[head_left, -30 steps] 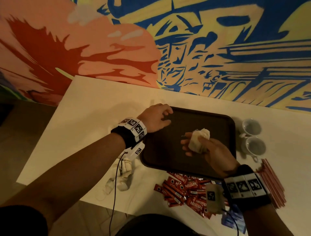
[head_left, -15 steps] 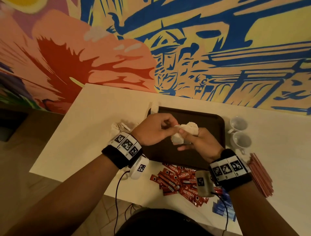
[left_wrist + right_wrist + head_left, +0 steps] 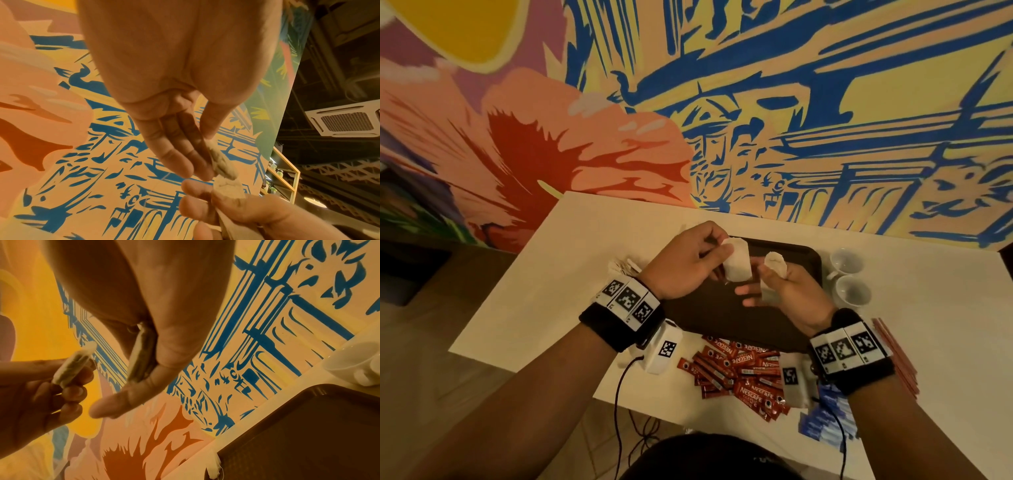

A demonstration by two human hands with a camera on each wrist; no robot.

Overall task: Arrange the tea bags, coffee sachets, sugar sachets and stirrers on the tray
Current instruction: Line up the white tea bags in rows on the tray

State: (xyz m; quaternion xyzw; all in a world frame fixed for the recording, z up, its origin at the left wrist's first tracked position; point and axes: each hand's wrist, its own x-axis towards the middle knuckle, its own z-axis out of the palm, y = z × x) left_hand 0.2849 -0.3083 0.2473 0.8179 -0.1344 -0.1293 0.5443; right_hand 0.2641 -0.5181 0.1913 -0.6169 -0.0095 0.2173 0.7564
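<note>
Both hands hover over the tray, each pinching a tea bag: the left hand holds one upright, the right hand another (long axes roughly vertical). The empty tray lies directly beneath, so either can set down.

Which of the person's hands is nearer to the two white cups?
Right. The right hand, holding a tea bag above the tray, is just beside the cups. The left hand, pinching another tea bag, is farther away, over the tray's left end.
</note>
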